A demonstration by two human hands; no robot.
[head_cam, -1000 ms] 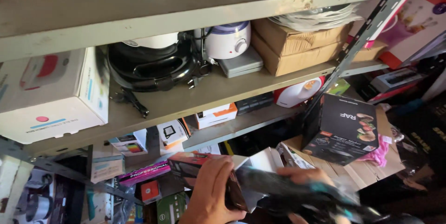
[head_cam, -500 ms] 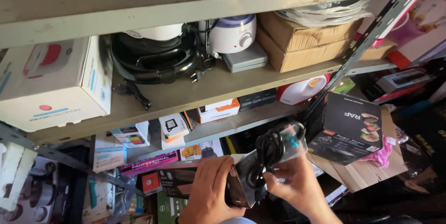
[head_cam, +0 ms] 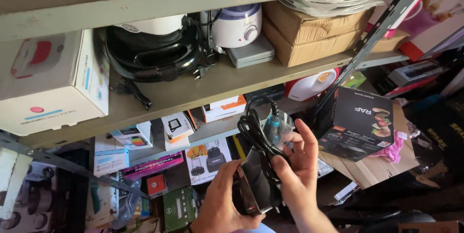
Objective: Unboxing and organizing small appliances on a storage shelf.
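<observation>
My left hand (head_cam: pixel 223 203) grips a small dark product box (head_cam: pixel 251 189) from below, its open end turned up. My right hand (head_cam: pixel 296 164) holds a black corded appliance wrapped in clear plastic (head_cam: pixel 265 131), with the looped cable sticking up above the box mouth. Its lower part sits inside the box. Both hands are low in the middle of the view, in front of a metal shelf rack.
The grey metal shelf (head_cam: pixel 203 93) carries a white box (head_cam: pixel 48 85), a black round cooker (head_cam: pixel 154 54), a white-purple pot (head_cam: pixel 237 25) and brown cartons (head_cam: pixel 309 35). A black printed box (head_cam: pixel 360 124) lies on cardboard at the right. Several small boxes fill the lower shelves.
The wrapped appliance went from lying low across the box to standing upright at its mouth. My right hand rose with it and the cable loops now stick up.
</observation>
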